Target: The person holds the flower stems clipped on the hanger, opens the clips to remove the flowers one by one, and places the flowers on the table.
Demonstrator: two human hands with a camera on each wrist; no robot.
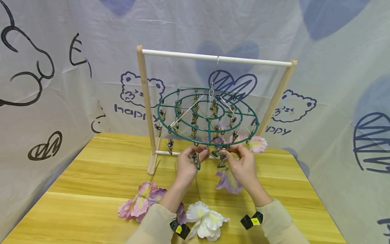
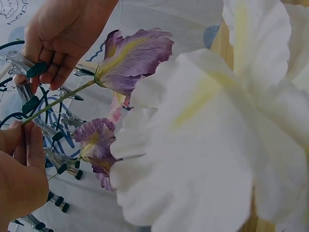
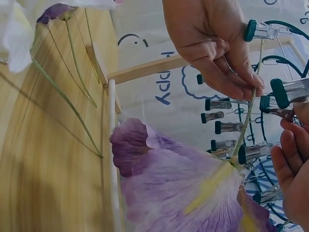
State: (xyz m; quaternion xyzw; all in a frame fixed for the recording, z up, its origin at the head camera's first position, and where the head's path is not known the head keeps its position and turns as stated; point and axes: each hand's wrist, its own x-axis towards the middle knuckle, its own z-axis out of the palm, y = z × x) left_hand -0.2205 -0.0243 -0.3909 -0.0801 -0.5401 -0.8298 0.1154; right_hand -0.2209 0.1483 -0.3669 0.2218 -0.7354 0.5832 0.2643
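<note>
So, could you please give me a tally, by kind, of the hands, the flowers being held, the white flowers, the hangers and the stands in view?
Left hand and right hand: 2
Held purple flower: 1
White flower: 1
Green hanger: 1
Stand: 1
Total: 6

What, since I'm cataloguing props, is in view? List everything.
Table: one, yellow, under the stand
Stand: one, pale wood and white, on the table
Hanger: one, green, on the stand
Clips: many, metallic and green, on the hanger
White flower: one, white, on the table
Pink flowers: at least two, pink, on the table and by the hanger
Purple flowers: at least three, purple, on the table, by the hanger, held
Cloth: uncounted, whitish and blue, around the table
Wrist cameras: two, black, beside the sleeves
Sleeves: two, beige, low in head view
Left grip: one, bare, pinching a stem
Right grip: one, bare, holding a clip
</note>
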